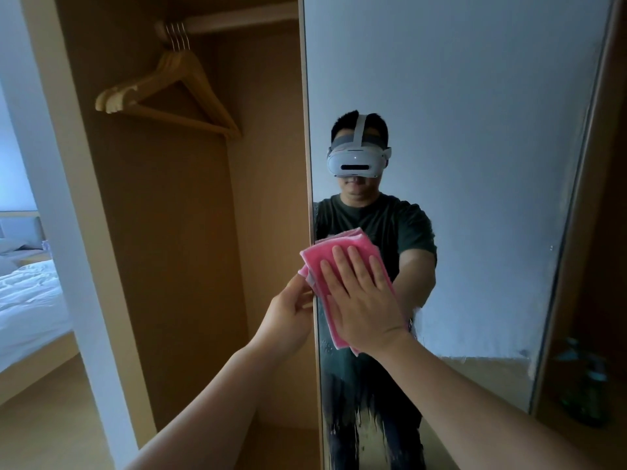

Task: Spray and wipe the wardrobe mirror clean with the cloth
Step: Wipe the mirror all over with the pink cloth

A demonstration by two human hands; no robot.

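I begin with the wardrobe (176,232), its open bay on the left with wooden hangers (169,93) on the rail. The mirror (475,130) on the door to the right carries everything I care about. The pink cloth (325,259) lies folded against the glass at the mirror's left edge, about mid-height, with one corner hanging past that edge. My right hand (363,300) is open, palm and straight fingers pressed flat on the cloth. My left hand (288,317) curls its fingers round the mirror's left edge just under that loose corner, gripping the door; whether the thumb also pins the cloth I cannot tell. Toward the bottom edge, wet runs (339,425) streak the glass, so I judge the spraying done and the wiping barely underway. To do it well I would press evenly with a flat palm, brace the door so it cannot swing, and make overlapping passes from left edge to right. Then I would work down to catch the runs, turning the cloth once it smears.
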